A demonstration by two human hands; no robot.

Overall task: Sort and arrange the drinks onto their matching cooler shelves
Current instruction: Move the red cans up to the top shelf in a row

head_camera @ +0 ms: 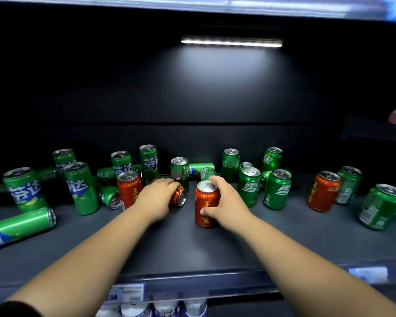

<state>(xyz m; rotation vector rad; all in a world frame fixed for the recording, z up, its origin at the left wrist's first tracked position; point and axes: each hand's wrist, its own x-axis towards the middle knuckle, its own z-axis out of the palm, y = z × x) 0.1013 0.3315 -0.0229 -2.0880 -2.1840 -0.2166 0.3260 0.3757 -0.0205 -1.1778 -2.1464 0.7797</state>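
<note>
Both my arms reach into a dark cooler shelf [192,243]. My left hand [157,197] grips a red can lying on its side [178,197], its silver end facing right. My right hand [226,200] grips an upright red can [205,207] at the shelf's middle, thumb on its front. Another upright red can [129,189] stands just left of my left hand, and a third upright red can [322,191] stands at the right. Green cans surround them.
Tall slim green cans [80,188] stand and lie at the left, one lying near the front edge [18,227]. Shorter green cans [277,189] stand at centre right and far right [380,207]. White bottle tops [167,307] show on the shelf below. A light bar [231,42] glows overhead.
</note>
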